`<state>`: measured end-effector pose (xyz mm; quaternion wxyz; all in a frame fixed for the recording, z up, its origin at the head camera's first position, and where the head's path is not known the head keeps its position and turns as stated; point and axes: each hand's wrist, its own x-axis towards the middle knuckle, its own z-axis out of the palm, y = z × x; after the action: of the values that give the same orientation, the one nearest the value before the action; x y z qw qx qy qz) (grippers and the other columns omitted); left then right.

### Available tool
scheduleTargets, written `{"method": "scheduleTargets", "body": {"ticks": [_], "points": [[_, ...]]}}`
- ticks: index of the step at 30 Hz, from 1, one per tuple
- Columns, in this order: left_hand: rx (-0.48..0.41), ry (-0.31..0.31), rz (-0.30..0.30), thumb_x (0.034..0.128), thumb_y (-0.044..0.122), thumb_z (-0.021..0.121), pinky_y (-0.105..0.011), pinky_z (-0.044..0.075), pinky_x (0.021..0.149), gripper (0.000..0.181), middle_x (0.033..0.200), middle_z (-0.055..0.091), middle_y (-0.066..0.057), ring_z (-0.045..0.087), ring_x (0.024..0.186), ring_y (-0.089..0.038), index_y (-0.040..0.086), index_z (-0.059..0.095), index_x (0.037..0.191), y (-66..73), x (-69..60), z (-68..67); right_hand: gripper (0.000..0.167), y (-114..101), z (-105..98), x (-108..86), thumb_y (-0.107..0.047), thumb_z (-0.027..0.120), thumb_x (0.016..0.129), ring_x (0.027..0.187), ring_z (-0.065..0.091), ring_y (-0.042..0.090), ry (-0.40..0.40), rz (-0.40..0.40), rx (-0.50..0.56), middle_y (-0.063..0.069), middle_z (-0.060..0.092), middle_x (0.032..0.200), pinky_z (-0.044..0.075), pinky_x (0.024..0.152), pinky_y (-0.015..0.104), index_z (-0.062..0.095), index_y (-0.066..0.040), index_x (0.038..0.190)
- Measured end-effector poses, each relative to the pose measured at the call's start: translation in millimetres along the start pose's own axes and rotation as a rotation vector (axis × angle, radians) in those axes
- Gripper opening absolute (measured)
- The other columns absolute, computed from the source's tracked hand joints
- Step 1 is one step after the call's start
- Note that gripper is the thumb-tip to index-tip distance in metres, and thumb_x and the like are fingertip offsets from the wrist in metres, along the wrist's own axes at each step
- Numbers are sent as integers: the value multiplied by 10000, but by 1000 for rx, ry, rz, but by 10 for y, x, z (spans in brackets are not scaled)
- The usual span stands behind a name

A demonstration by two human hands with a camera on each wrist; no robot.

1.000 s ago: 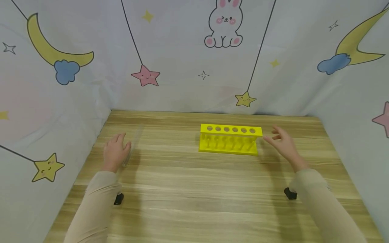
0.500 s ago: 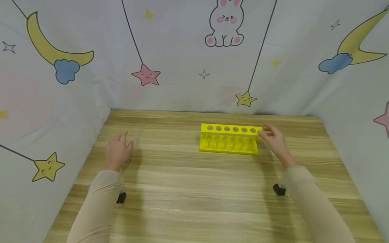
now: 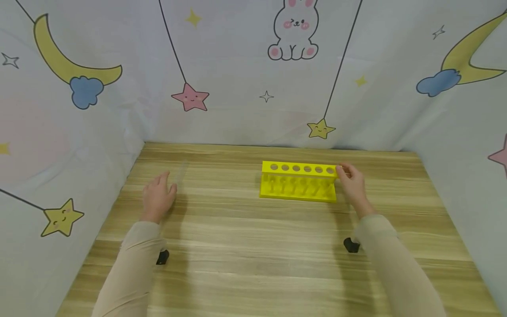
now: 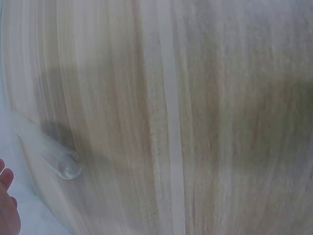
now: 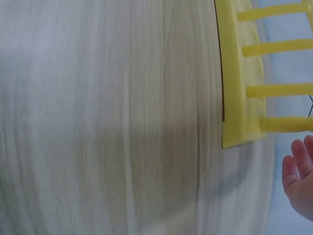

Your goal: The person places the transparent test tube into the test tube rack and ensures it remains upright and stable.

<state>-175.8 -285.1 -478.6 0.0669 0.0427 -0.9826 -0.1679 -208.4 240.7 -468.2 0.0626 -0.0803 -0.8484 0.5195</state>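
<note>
A yellow test tube rack [image 3: 298, 196] with a row of round holes stands at the back, right of the middle. At its right end, my right hand [image 3: 354, 187] pinches the top corner between thumb and fingers. The right wrist view has part of that hand [image 5: 301, 176] just beside the end post of the rack [image 5: 234, 98]. On the left lies a clear tube [image 3: 181, 172], partly hidden by my left hand [image 3: 157, 198], whose fingers are relaxed and hold nothing. In the left wrist view the tube's rounded end [image 4: 67, 167] lies near my fingertips [image 4: 6, 176].
The wooden table [image 3: 253, 264] meets a white patterned cloth [image 3: 237, 66] behind and at both sides. A small dark object shows beneath each forearm, at the left [image 3: 163, 256] and at the right [image 3: 351, 245].
My right hand has moved left onto the rack's right end, its thumb and fingers closing at the corner. My left hand has shifted slightly right, nearer the tube. The rack has stayed in place.
</note>
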Motion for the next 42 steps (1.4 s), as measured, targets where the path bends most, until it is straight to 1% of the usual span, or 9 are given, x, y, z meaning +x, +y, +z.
{"method": "scheduleTargets", "body": {"ticks": [4, 7, 11, 16, 20, 25, 29, 35, 42], "points": [[-7, 4, -7, 894, 228, 444, -561, 255, 973, 476, 1284, 408, -286, 393, 1136, -456, -3, 353, 1300, 12, 16, 25, 492, 5, 52, 5, -388, 421, 910, 829, 450, 3, 24, 29, 12, 108, 518, 1103, 394, 739, 125, 485, -7, 1214], [-16, 3, -14, 893, 233, 443, -562, 260, 970, 479, 1285, 409, -285, 393, 1140, -453, -6, 354, 1298, 15, 26, 39, 506, 5, 74, 0, -411, 390, 915, 869, 449, 48, 31, 43, 5, 129, 520, 1126, 396, 762, 159, 484, -14, 1215], [-28, -5, -28, 894, 235, 439, -569, 268, 957, 481, 1290, 402, -283, 389, 1140, -458, -10, 349, 1299, 21, 36, 52, 535, 13, 96, -10, -435, 354, 918, 909, 431, 88, 21, 64, 13, 143, 498, 1169, 390, 776, 192, 458, -19, 1238], [-29, -32, -56, 903, 244, 424, -576, 276, 947, 490, 1308, 383, -278, 374, 1148, -461, -4, 327, 1315, 28, 46, 60, 523, 25, 128, -16, -433, 346, 922, 883, 421, 79, 31, 79, 40, 112, 493, 1117, 394, 755, 192, 461, -28, 1231], [-32, -48, -64, 908, 246, 412, -582, 273, 947, 496, 1312, 373, -284, 364, 1155, -467, -6, 311, 1324, 38, 46, 55, 509, 45, 152, -4, -436, 339, 923, 859, 433, 93, 45, 91, 42, 91, 500, 1058, 395, 717, 182, 476, -38, 1209], [-34, -44, -67, 906, 253, 413, -578, 267, 954, 500, 1306, 379, -288, 369, 1153, -466, -3, 313, 1324, 39, 58, 63, 510, 45, 178, 4, -428, 318, 931, 861, 449, 153, 55, 108, 45, 147, 510, 1077, 392, 694, 190, 472, -30, 1209], [-34, -46, -75, 908, 262, 408, -577, 260, 965, 504, 1308, 378, -286, 369, 1158, -462, 1, 310, 1328, 41, 77, 61, 524, 46, 184, 10, -434, 294, 935, 873, 438, 163, 44, 110, 47, 157, 495, 1089, 382, 707, 205, 458, -20, 1210], [-33, -55, -86, 912, 275, 397, -570, 256, 977, 507, 1314, 375, -283, 366, 1164, -462, 10, 305, 1335, 51, 92, 66, 511, 58, 192, 15, -438, 284, 935, 813, 424, 139, 39, 125, 51, 91, 476, 997, 387, 663, 197, 452, -33, 1199], [-53, -31, -80, 907, 273, 404, -570, 261, 969, 502, 1309, 383, -282, 380, 1147, -471, 2, 324, 1322, 55, 114, 90, 481, 73, 221, 19, -439, 292, 934, 785, 403, 120, 53, 140, 72, 14, 441, 927, 379, 654, 202, 454, -53, 1171]]}}
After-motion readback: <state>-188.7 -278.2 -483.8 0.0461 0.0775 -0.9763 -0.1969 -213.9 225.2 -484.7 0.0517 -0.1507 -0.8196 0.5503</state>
